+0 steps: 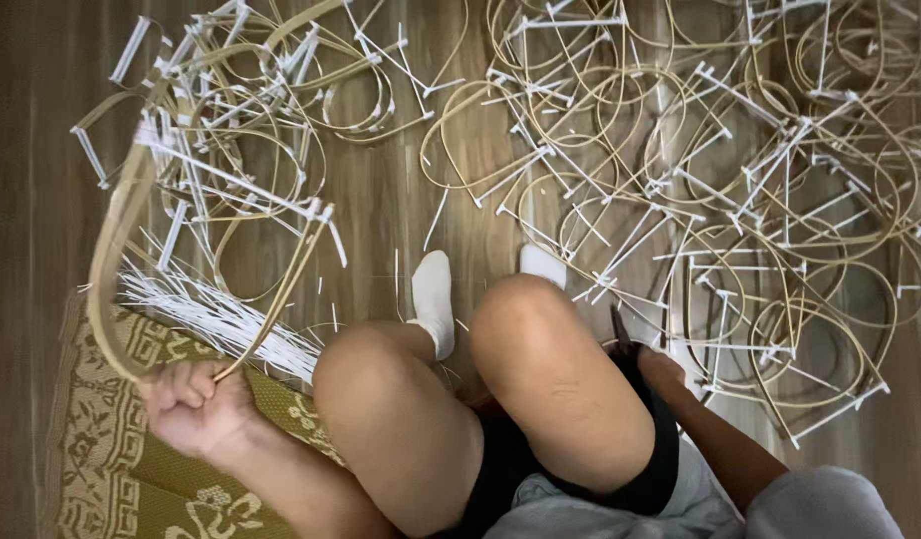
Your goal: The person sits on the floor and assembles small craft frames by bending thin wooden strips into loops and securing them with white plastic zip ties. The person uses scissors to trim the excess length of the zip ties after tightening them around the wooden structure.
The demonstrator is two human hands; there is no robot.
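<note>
Your left hand [193, 407], at eight o'clock, is fisted around the ends of a bent bamboo strip [116, 260] arching toward eleven, which could spring loose if that grip slackens; your right hand [662, 374] is half hidden, its grip unclear.

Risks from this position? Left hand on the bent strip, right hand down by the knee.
1. The left hand holds a bent bamboo strip under tension; if the grip slips, it may spring back.
2. The right hand seems to hold a dark pointed tool close to the bare knee; a jab looks possible.
3. The strip's far end sits in the tangle of tied hoops and could snag or drag them.
</note>
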